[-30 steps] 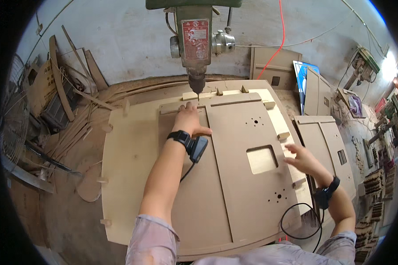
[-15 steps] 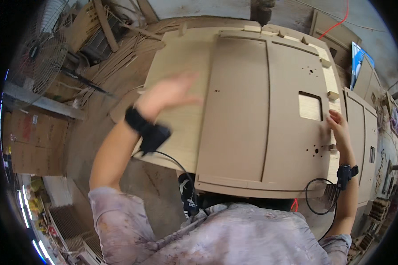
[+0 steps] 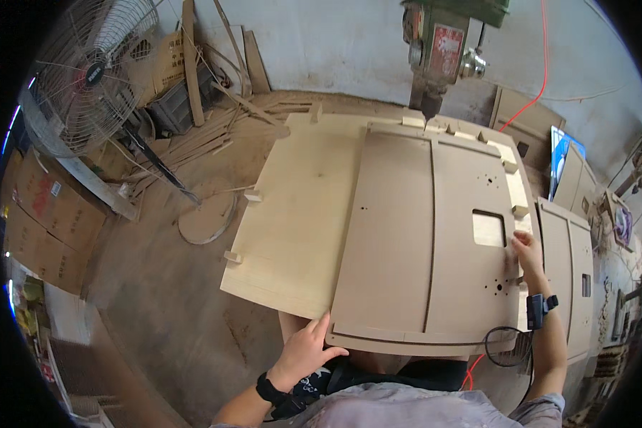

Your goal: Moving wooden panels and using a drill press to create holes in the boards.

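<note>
A flat brown panel (image 3: 392, 235) with grooves, small drilled holes and a rectangular cutout lies on a larger pale plywood board (image 3: 299, 214). My left hand (image 3: 308, 353) rests at the panel's near left corner, its fingers stretched along the left edge and the thumb apart along the front edge. On the far side of the cutout, my right hand (image 3: 526, 251) grips the panel's right edge with bent fingers. Small wooden blocks (image 3: 519, 211) stand along the plywood's right side, close to that hand. A green drill press (image 3: 439, 53) has its pointed bit above the panel's back edge.
A floor fan (image 3: 93, 75) stands at the left, with cardboard boxes (image 3: 57, 214) below it. Wood strips (image 3: 214, 118) litter the floor behind. Another brown panel (image 3: 563, 271) lies to the right. A red cable (image 3: 542, 64) hangs at the back right.
My left hand has come down from above the plywood to the panel's near left corner. My right hand stays at the right edge. The view has tilted up, showing the drill press.
</note>
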Motion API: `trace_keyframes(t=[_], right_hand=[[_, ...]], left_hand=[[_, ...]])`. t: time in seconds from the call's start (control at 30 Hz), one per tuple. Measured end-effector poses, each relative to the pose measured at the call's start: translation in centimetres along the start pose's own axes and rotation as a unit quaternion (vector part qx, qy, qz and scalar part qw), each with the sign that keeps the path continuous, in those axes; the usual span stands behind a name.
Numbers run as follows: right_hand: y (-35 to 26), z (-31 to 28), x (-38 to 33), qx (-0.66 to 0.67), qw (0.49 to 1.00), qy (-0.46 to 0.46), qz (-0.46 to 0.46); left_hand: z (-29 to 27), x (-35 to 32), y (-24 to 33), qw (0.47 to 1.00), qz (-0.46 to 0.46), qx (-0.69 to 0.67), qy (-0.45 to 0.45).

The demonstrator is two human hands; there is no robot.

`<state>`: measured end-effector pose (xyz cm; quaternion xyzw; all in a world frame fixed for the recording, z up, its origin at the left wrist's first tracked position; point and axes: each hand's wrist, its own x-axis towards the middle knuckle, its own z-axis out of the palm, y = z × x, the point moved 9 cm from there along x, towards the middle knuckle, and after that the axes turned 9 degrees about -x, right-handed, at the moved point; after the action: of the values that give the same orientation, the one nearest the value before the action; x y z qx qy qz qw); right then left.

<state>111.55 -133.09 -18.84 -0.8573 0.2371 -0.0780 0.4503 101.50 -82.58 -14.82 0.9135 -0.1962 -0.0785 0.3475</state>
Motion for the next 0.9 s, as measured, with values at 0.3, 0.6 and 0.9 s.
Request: trace_keyframes(t=[0.3, 0.6, 0.9], right_hand=[[-1.8, -0.9, -1.7, 0.072, 0.995, 0.067, 0.029], [-4.4, 3.4, -4.1, 0.143, 0.989, 0.016, 0.028], [-7.1, 9.5, -4.7, 0.22, 0.975, -0.036, 0.021]], left_hand=[[0.2, 0.2, -1.0, 1.0, -0.021, 0.017, 0.003], [-3.9, -1.3, -4.7, 0.994, -0.111, 0.008, 0.002], [-8.5, -3.0, -10.0, 0.983, -0.15, -0.043, 0.095]])
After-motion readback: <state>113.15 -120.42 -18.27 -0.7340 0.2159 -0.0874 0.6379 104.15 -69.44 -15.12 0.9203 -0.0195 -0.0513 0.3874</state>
